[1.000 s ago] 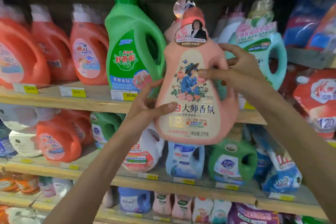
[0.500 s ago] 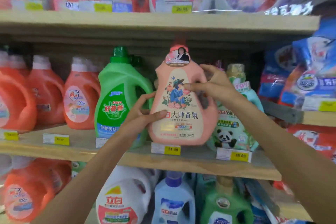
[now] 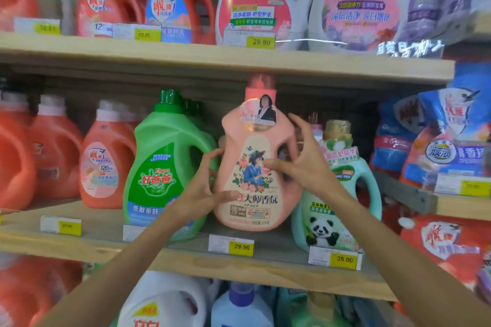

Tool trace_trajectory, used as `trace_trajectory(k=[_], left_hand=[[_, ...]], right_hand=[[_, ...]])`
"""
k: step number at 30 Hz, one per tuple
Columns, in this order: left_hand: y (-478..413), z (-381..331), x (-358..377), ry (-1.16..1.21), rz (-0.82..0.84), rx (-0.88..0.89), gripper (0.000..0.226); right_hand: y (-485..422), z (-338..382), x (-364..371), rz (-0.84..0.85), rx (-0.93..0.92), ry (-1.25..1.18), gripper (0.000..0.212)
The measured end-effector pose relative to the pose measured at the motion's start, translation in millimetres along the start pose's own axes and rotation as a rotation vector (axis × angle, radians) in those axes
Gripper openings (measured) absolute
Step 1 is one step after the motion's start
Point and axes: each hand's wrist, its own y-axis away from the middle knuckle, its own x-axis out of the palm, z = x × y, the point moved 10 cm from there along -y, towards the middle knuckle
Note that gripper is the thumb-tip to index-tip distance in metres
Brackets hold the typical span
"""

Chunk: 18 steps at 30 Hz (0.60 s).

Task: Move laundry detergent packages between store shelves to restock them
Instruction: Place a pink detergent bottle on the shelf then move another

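Note:
A pink detergent bottle with a floral label stands upright on the middle wooden shelf, between a green bottle and a teal panda bottle. My left hand clasps its lower left side, thumb across the label. My right hand hovers at the bottle's handle side with fingers spread, and only the thumb tip rests on the label.
Orange bottles fill the shelf to the left. The upper shelf board sits just above the pink cap and carries white bottles. Blue and red bags crowd a side shelf on the right. More bottles stand below.
The pink bottle went from held in the air onto the middle shelf between the green and teal bottles. My right hand's fingers have opened off it. The view tilted upward.

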Motion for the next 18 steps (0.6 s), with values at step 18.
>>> trace_trajectory(k=[18], left_hand=[[17.8,44.5,-12.8,-0.071,0.107,-0.049,0.104]], right_hand=[[30.6,-21.4,47.7,-0.032,0.006,0.025,0.104]])
